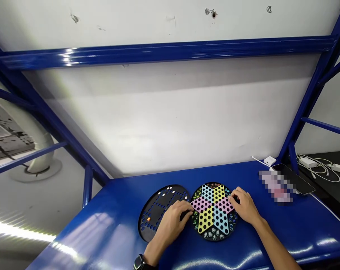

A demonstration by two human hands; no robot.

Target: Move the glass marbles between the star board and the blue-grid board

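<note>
gently: your left hand (172, 221) and right hand (245, 208) curl narrow at opposite rims of the board (206, 219), beside the black tray (155, 206); whether they grip, i can't tell. keep it level, marbles (213, 234) seated.

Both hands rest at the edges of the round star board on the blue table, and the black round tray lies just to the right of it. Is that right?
Not quite. The head view shows the black round tray lying to the left of the star board, not the right. The rest holds: the left hand and right hand both rest at the board's edges, on the blue table.
</note>
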